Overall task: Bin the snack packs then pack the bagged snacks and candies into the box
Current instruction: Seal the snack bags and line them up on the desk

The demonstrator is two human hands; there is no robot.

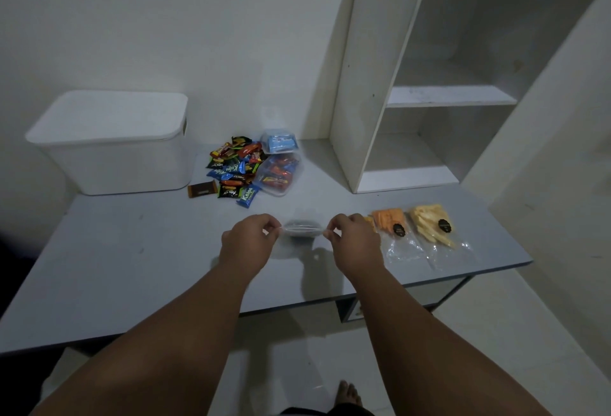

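Note:
Over the middle of the table, my left hand (248,243) and my right hand (355,242) each pinch one end of a clear plastic bag (302,229), holding it stretched between them. Something dark shows inside it. To the right lie a bagged orange snack (388,220) and a bagged yellow snack (429,224). A pile of small snack packs (233,169) lies at the back, beside clear containers of candies (277,174) and of blue packs (278,141). A white lidded box (115,141) stands at the back left.
A brown wrapper (202,189) lies by the box's front corner. The grey table (132,267) ends in a front edge near my arms. A white shelf unit (413,101) rises at the back right. My bare foot (347,394) is on the tiled floor.

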